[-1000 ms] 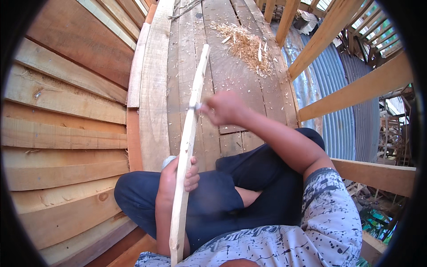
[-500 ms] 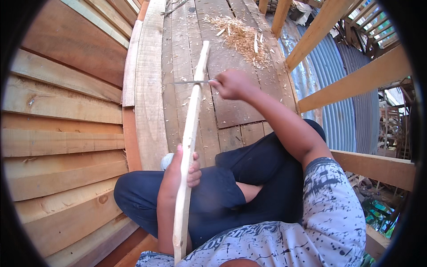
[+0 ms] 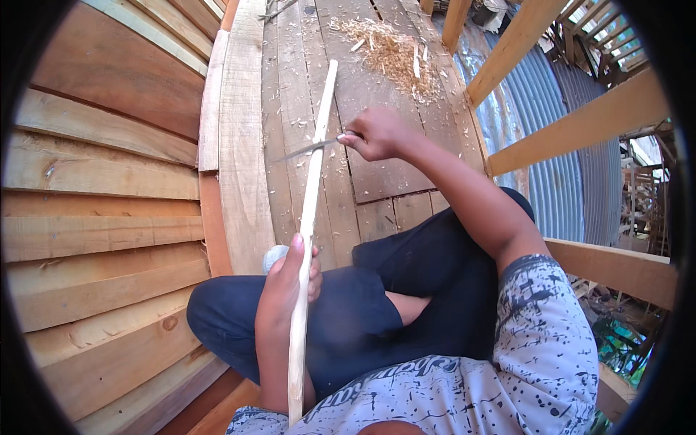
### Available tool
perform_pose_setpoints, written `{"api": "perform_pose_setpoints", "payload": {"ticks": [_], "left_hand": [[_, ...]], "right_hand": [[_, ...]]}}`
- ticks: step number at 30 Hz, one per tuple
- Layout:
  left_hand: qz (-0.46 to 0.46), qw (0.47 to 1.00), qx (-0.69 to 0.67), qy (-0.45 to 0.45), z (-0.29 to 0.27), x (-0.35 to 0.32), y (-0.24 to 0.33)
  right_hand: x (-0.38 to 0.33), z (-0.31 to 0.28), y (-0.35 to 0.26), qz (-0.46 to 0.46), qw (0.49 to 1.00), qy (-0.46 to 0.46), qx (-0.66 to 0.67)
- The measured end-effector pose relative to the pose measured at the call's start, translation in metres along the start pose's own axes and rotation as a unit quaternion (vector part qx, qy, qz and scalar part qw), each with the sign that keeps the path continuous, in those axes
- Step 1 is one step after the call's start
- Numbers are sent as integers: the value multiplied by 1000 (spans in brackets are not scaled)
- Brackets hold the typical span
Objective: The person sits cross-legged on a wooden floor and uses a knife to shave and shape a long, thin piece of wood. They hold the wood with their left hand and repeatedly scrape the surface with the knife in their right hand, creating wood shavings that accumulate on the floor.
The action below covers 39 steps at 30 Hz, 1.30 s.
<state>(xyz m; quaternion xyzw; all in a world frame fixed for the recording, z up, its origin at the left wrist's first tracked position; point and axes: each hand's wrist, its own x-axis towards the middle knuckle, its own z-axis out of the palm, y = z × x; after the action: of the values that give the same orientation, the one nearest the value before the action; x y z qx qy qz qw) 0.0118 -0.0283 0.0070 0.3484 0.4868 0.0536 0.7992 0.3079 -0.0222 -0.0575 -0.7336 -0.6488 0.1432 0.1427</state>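
A long pale wooden stick (image 3: 312, 196) slants up from beside my body, its far end out over the plank floor. My left hand (image 3: 290, 274) is wrapped round its lower half, above my bent leg. In my right hand (image 3: 373, 135) is a knife, its handle mostly hidden by the closed fingers. The thin knife blade (image 3: 299, 152) lies across the upper part of the stick and points left, its tip a little lower than the hand. A whitish rounded thing (image 3: 274, 257) is partly covered by my left hand.
Wood shavings (image 3: 399, 58) are heaped on the plank floor (image 3: 290, 181), with loose chips scattered around. A wooden plank wall (image 3: 109, 232) rises on the left. Wooden railings (image 3: 580, 123) stand on the right, with corrugated metal sheets (image 3: 544, 138) beyond them.
The blade has tilted, its tip now lower, and sits slightly farther down the stick. The stick has turned a little in my left hand, and its far end has shifted slightly left.
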Motion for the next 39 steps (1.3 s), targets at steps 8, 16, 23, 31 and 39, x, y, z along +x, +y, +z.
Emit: {"api": "perform_pose_setpoints", "payload": {"ticks": [8, 16, 23, 31, 39], "left_hand": [[-25, 999, -39, -2, -11, -3, -5], [-12, 1000, -6, 19, -6, -6, -3], [-3, 1000, 18, 23, -3, -3, -2], [-26, 999, -7, 24, -4, -9, -2], [-5, 1000, 21, 22, -4, -3, -2]], "right_hand": [[4, 25, 7, -10, 999, 23, 43], [7, 19, 4, -7, 999, 17, 39], [1, 33, -2, -76, 995, 63, 31], [3, 37, -1, -40, 998, 27, 50], [6, 40, 1, 14, 998, 9, 59]]}}
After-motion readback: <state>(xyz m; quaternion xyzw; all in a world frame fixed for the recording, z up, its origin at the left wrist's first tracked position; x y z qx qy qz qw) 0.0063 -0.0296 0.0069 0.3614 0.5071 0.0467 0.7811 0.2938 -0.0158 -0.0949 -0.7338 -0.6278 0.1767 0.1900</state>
